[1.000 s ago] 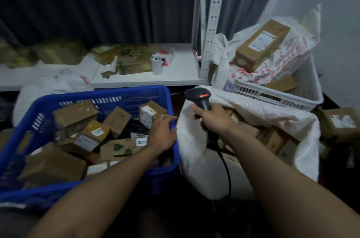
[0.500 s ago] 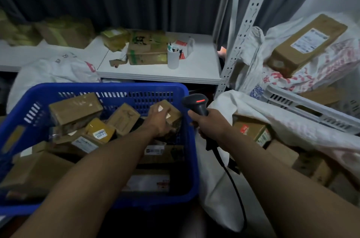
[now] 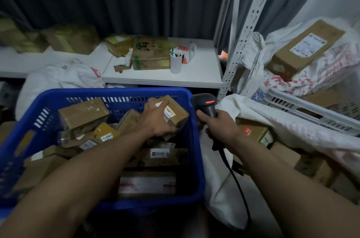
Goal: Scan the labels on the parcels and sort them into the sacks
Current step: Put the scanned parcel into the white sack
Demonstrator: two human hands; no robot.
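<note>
Left hand (image 3: 155, 120) grips parcel (image 3: 173, 115) over blue basket (image 3: 120, 93), right hand (image 3: 220, 126) grips scanner (image 3: 206, 104); next, aim scanner at label.

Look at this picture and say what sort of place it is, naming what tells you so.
Probably a parcel sorting room or courier depot: a blue crate full of labelled parcels, a barcode scanner in the right hand, and a white sack holding boxes beside metal shelving.

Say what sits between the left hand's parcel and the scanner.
Only the right wall of the blue basket separates the parcel from the scanner; head view.
</note>
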